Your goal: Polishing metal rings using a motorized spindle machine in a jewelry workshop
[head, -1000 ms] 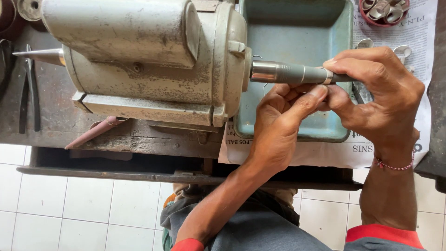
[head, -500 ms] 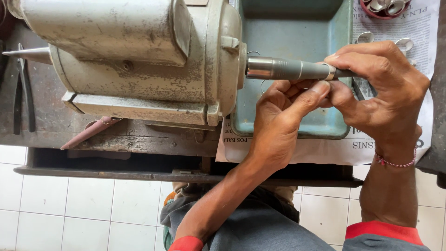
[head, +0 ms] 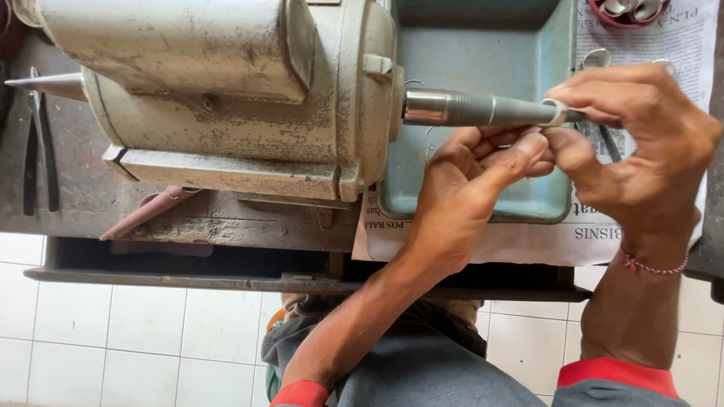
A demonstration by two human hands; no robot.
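A worn cream-coloured bench motor [head: 226, 90] lies across a dark workbench. Its tapered grey spindle [head: 475, 110] points right, over a blue-green metal tray [head: 483, 45]. A small silver ring [head: 556, 113] sits on the spindle's thin end. My left hand [head: 467, 196] comes up from below, its fingertips pinching the ring from the underside. My right hand [head: 641, 143] curls over from the right, thumb and fingers holding the same ring against the spindle tip. A second pointed spindle [head: 45, 84] sticks out on the motor's left side.
Newspaper [head: 641, 226] lies under the tray. A red dish [head: 630, 9] with several silver pieces stands at the top right. Dark pliers [head: 38, 151] rest at the left of the bench. White floor tiles [head: 136, 332] and my grey-trousered lap [head: 422, 369] show below.
The view has drifted slightly, so the motor sits a little more to the left. Both hands stay at the spindle tip with the ring; no other visible change.
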